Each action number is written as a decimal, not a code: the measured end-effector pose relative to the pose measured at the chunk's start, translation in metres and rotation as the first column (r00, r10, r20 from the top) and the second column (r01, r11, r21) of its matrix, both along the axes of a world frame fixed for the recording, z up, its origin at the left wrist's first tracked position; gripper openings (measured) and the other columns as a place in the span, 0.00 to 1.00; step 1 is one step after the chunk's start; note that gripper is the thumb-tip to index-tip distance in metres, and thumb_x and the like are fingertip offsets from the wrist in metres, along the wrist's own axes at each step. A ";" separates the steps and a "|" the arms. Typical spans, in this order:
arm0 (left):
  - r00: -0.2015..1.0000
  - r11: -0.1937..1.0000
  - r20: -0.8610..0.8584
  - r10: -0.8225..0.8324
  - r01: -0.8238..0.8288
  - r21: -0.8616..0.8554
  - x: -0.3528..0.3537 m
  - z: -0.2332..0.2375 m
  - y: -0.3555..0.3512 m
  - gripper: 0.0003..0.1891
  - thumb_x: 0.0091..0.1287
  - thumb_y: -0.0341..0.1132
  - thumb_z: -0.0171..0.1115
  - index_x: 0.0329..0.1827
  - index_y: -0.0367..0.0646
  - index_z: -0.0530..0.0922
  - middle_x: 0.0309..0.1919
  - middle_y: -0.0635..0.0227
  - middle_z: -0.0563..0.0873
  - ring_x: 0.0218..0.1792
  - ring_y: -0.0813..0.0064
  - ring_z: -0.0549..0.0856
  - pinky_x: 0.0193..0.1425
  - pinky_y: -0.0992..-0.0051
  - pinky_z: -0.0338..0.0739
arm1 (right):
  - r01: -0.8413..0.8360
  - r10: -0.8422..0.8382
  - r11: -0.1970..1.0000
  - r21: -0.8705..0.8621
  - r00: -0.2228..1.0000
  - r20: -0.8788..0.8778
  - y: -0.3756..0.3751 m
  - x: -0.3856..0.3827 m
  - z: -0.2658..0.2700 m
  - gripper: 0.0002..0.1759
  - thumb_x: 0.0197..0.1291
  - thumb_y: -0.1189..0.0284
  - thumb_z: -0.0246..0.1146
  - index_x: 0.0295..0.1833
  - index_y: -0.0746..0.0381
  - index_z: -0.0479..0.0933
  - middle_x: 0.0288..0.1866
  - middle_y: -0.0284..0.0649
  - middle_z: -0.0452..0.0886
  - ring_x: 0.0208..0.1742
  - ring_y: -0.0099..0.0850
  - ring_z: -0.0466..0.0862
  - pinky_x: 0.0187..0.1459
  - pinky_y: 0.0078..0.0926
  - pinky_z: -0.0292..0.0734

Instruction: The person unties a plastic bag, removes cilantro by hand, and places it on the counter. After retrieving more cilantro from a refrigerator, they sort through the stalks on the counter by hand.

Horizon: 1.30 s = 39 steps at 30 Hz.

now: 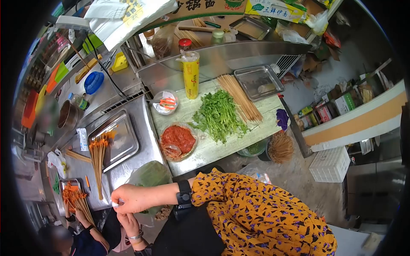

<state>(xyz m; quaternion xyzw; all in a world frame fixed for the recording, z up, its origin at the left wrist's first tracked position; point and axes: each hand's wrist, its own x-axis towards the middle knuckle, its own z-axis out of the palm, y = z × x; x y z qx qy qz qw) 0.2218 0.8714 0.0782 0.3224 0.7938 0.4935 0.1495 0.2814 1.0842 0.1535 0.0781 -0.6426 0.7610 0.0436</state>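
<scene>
Pinching a small white item (115,204) near the edge of the surface (147,132), the right hand (132,199) was nearly closed — the left hand (127,222) sat just beside, its grip impossible to tell. The right forearm (160,195) partly hid a plastic bag (148,173) — beyond, skewers (98,158) lay across a metal tray (128,141).

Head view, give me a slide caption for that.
Right hand and left hand close together by a plastic bag, herbs and skewers beyond.
</scene>
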 end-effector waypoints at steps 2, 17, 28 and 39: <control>0.910 0.888 0.303 -0.282 0.128 0.442 -0.012 -0.007 -0.005 0.15 0.75 0.31 0.51 0.60 0.34 0.72 0.51 0.59 0.79 0.53 0.68 0.78 0.58 0.67 0.72 | 0.208 -0.162 0.830 0.518 0.978 -0.133 0.008 0.006 0.004 0.12 0.47 0.67 0.68 0.33 0.65 0.79 0.28 0.38 0.82 0.32 0.37 0.82 0.35 0.36 0.74; 0.961 0.876 -0.007 -0.277 0.250 -0.412 0.054 0.027 0.002 0.27 0.70 0.36 0.55 0.72 0.42 0.63 0.70 0.53 0.67 0.72 0.62 0.64 0.73 0.62 0.61 | -0.099 0.414 0.783 0.614 0.820 -0.395 -0.013 0.008 0.022 0.12 0.53 0.69 0.61 0.42 0.59 0.72 0.36 0.43 0.76 0.40 0.46 0.80 0.38 0.43 0.75; 0.847 1.000 0.531 0.028 -0.031 -0.004 0.087 0.059 -0.004 0.21 0.79 0.50 0.40 0.55 0.42 0.74 0.20 0.74 0.73 0.19 0.84 0.69 0.24 0.82 0.64 | -0.140 0.597 0.502 0.853 0.770 -0.225 0.001 0.013 0.015 0.20 0.54 0.62 0.68 0.52 0.55 0.78 0.27 0.41 0.82 0.30 0.41 0.85 0.31 0.36 0.78; 0.582 0.815 0.740 0.337 -0.574 0.081 0.184 0.116 -0.056 0.09 0.71 0.34 0.58 0.46 0.37 0.81 0.30 0.73 0.84 0.33 0.82 0.81 0.37 0.80 0.75 | -0.448 0.717 0.687 0.572 0.543 -0.436 -0.089 0.021 -0.019 0.39 0.46 0.62 0.75 0.63 0.63 0.68 0.61 0.48 0.73 0.63 0.42 0.74 0.59 0.41 0.69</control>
